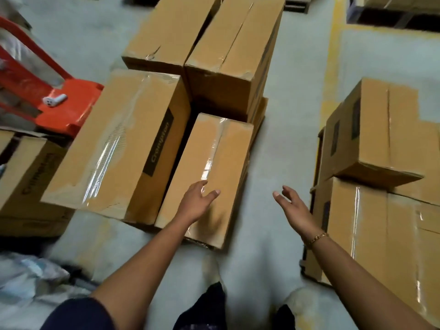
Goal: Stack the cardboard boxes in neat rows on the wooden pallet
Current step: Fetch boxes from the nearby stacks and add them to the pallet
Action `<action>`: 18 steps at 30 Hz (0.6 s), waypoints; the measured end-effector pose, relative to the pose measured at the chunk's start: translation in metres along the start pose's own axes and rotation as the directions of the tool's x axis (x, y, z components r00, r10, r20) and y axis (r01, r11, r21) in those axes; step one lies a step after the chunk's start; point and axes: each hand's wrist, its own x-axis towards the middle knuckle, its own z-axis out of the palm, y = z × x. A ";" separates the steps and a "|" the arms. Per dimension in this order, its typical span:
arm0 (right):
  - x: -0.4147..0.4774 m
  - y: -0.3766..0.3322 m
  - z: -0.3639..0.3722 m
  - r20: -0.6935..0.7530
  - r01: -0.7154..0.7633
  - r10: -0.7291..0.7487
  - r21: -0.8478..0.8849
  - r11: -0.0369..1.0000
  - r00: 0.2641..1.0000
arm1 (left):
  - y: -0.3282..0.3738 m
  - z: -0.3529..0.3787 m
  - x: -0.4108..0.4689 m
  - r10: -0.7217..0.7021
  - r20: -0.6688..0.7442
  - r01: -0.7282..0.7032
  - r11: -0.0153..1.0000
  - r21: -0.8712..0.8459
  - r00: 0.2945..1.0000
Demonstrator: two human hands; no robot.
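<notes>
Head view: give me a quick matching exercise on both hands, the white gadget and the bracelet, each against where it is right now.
Things:
1. left hand
2. right hand
3. white gadget
4. bracelet

Places:
A. lying on the orange seat
B. round the right wrist
C. open, over bare floor
D. open, over the low taped box

Pairs: 1-D, 2-C, 3-A, 4-B.
</notes>
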 end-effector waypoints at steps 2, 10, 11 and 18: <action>0.006 0.004 0.036 0.024 -0.049 0.049 0.003 0.999 0.998 | -0.027 -0.015 0.019 -0.045 -0.005 0.045 0.999 0.004 0.999; 0.051 0.025 0.134 0.058 -0.200 0.198 0.025 0.980 0.978 | -0.102 -0.034 0.096 -0.196 -0.008 0.195 0.977 -0.088 0.980; 0.058 0.027 0.142 0.055 -0.212 0.210 0.028 0.977 0.976 | -0.110 -0.032 0.104 -0.202 -0.011 0.201 0.976 -0.085 0.979; 0.101 0.050 0.185 0.052 -0.291 0.288 0.072 0.954 0.956 | -0.146 -0.017 0.147 -0.248 -0.043 0.249 0.968 0.029 0.968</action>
